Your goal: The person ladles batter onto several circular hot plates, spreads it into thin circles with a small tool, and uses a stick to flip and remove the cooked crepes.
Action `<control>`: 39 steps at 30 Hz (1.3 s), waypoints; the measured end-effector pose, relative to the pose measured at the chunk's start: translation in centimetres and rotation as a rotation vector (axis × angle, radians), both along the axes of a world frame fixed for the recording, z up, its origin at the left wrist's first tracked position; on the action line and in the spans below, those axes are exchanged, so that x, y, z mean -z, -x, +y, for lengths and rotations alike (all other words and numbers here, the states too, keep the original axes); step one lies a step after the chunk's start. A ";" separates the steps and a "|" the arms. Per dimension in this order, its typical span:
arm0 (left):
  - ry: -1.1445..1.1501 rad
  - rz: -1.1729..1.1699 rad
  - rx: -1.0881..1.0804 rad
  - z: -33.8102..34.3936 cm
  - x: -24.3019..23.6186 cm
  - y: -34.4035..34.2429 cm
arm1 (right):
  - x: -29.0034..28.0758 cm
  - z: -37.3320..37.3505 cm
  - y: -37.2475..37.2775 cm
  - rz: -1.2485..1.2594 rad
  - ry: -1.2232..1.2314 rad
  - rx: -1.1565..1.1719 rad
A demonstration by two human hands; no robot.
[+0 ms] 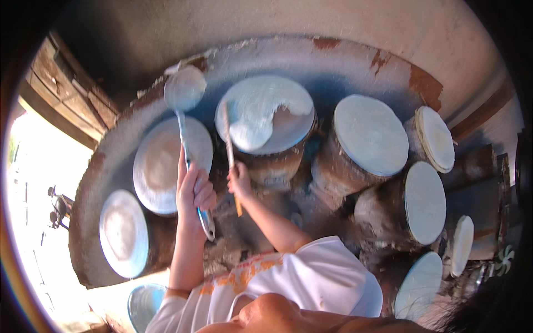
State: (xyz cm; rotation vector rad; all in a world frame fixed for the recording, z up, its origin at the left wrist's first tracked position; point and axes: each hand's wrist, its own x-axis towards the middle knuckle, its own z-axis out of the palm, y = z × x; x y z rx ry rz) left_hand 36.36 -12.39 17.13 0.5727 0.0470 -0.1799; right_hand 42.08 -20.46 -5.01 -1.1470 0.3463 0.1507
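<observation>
My left hand (194,188) is wrapped round the handle of a ladle (185,89), whose round, whitish bowl is raised at the far left. Closed round a thin wooden stick (228,139), my right hand (239,182) reaches over the far middle round griddle (291,127). White batter (252,133) covers much of that griddle, leaving a bare brownish patch at its right. The stick's far end is blurred at the batter, so I cannot tell its shape. Nearest to my left hand is a second round griddle (161,161), pale with a brownish middle.
Several drum-shaped stoves curve round me; those at right carry pale round tops (370,135), (425,203). A stack of pale discs (435,139) stands far right. Another griddle (119,233) sits at left, above a blue bucket (145,305). A curved, peeling wall (377,61) bounds the back.
</observation>
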 end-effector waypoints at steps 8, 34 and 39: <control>-0.249 -0.100 -0.032 3.5 -2.3 3.9 | -2.5 -4.6 2.7 0.025 -0.153 0.308; -0.622 -0.118 0.145 -5.0 -0.3 -2.0 | -5.6 -21.7 9.1 0.188 0.337 -0.100; -0.565 -0.113 0.208 -9.4 0.4 -4.9 | -6.3 -25.1 0.6 -0.095 0.727 0.007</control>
